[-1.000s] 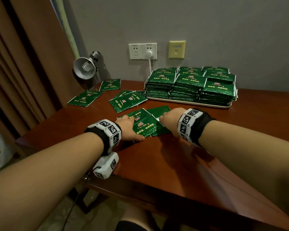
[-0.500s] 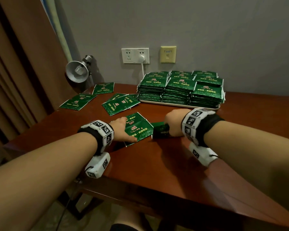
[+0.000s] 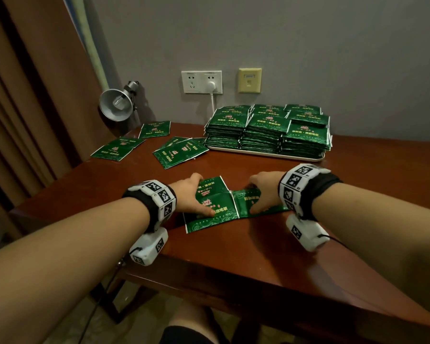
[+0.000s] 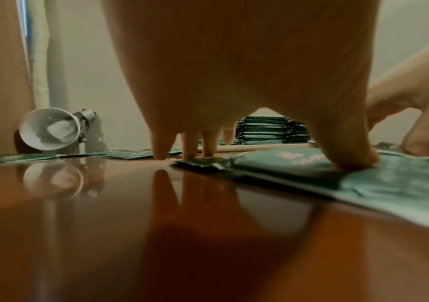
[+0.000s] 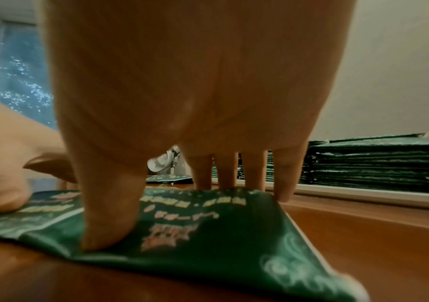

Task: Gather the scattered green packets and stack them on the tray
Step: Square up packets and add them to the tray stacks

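both hands down on the near packets [image 3: 215, 204], left hand [image 3: 193, 194] and right hand [image 3: 263, 192] each pinching one between thumb and fingers [image 5: 236, 171] on the counter [image 3: 258, 244]; best slid together, squared, then carried beyond the fingers to the tray [image 3: 318, 158].

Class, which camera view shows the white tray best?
The head view: the whole tray shows beneath the packet stacks. The left wrist view glimpses a short rim strip between fingers; the right wrist view shows only its near edge.
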Available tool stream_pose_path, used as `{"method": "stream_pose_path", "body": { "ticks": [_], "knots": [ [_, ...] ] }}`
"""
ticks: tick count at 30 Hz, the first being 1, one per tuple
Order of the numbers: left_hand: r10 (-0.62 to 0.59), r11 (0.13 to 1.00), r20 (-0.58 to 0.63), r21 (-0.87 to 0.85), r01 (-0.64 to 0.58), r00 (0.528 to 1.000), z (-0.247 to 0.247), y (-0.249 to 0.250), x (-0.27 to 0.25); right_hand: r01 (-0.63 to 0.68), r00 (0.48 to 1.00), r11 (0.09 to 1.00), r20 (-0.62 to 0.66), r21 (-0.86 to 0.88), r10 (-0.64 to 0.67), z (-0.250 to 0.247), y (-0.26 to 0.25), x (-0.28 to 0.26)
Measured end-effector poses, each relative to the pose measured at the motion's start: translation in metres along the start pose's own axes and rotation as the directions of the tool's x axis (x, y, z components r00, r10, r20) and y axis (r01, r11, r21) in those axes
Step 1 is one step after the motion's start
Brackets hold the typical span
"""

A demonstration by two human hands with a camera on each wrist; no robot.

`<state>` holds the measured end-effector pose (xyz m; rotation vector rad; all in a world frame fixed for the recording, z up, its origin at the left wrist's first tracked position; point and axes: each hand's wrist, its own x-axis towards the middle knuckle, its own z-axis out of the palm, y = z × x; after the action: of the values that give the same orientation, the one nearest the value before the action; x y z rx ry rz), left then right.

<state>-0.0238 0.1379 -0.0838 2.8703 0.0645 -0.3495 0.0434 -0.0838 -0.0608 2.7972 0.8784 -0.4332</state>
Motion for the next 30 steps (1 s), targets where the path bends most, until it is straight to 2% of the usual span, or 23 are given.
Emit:
{"method": "stream_pose_path", "body": {
  "ticks": [3,7,10,16,20,22,24,27,30],
  "knots": [
    [0.018,0.992,0.030,0.123,-0.022,0.999,-0.002,0.004,0.000,-0.033,0.999,0.998,0.018,-0.049,0.034,-0.001,0.000,-0.002],
    [0.066,0.962,-0.004,0.264,-0.062,0.998,-0.009,0.008,-0.003,-0.121,0.991,0.990,0.057,-0.067,0.125,-0.001,0.002,-0.001],
    [0.112,0.969,-0.055,0.227,-0.097,0.992,-0.012,0.004,-0.007,-0.148,0.989,0.988,-0.024,-0.050,0.147,-0.002,0.005,-0.005],
    [0.170,0.981,-0.235,0.131,-0.142,0.957,-0.025,-0.003,-0.011,-0.187,0.974,0.981,-0.124,0.045,0.192,-0.012,0.013,-0.012],
    [0.200,0.976,-0.290,0.143,-0.164,0.936,-0.032,-0.002,-0.015,-0.232,0.961,0.969,-0.137,0.088,0.242,-0.016,0.011,-0.015],
    [0.217,0.973,-0.300,0.149,-0.179,0.929,-0.032,0.002,-0.016,-0.180,0.956,0.971,-0.204,0.158,0.211,-0.015,0.006,-0.016],
    [0.237,0.968,-0.304,0.155,-0.198,0.923,-0.031,0.006,-0.016,-0.075,0.957,0.956,-0.249,0.283,0.149,-0.016,-0.004,-0.019],
    [0.269,0.959,-0.300,0.168,-0.227,0.915,-0.029,0.013,-0.014,0.017,0.981,0.937,-0.186,0.348,0.051,-0.022,-0.024,-0.021],
    [0.284,0.959,-0.324,0.102,-0.265,0.902,-0.026,0.020,-0.012,0.046,0.976,0.910,-0.212,0.413,0.047,-0.025,-0.032,-0.019]
  ]
}}
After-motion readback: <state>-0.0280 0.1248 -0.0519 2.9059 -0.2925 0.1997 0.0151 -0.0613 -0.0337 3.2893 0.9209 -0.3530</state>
